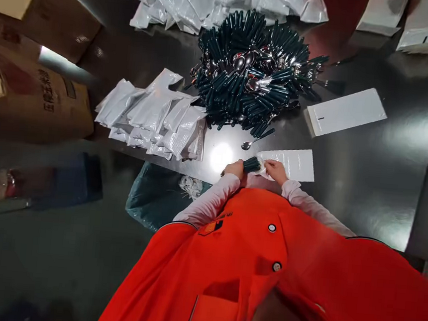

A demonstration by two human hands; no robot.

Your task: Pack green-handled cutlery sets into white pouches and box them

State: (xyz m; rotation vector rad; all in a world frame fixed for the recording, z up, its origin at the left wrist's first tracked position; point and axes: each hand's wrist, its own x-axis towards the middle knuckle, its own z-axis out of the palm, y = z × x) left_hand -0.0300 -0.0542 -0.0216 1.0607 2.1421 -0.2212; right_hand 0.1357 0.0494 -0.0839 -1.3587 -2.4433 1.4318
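My left hand point(234, 169) is closed around a small bundle of dark green-handled spoons point(251, 164), their handles pointing right. My right hand point(275, 170) pinches the open end of a clear plastic pouch point(296, 164) lying flat on the steel table point(367, 159), right at the tips of the handles. One loose spoon point(255, 140) lies just beyond my hands. A big heap of the same spoons point(252, 69) sits further back on the table.
Filled pouches are stacked at the left point(154, 115). More pouches lie at the far edge point(228, 2). A flat white pouch point(347, 112) lies right of the heap. Cardboard boxes point(36, 90) stand at the left. A green bag point(158, 195) hangs below the table edge.
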